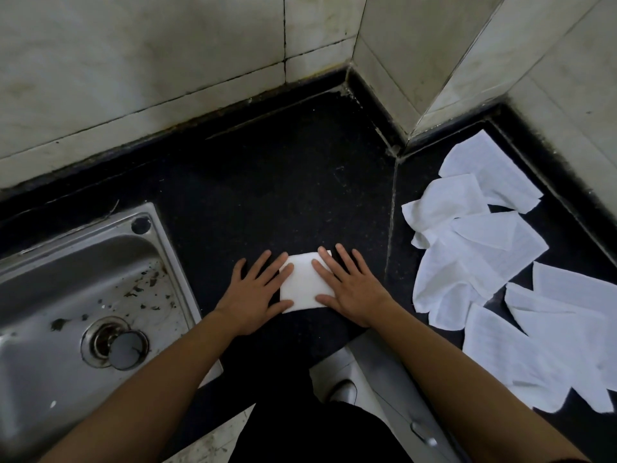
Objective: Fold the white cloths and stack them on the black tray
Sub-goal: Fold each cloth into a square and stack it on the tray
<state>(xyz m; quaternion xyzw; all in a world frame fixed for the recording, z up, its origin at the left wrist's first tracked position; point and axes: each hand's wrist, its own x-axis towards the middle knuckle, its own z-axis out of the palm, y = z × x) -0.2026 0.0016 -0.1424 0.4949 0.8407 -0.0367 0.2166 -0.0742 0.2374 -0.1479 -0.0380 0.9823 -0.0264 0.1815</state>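
The left hand and right hand lie flat on the black counter, fingers straight and spread apart. They press the folded white cloth between them by its side edges. Unfolded white cloths lie right of the right fingers, and a steel sink lies left of the left ones.
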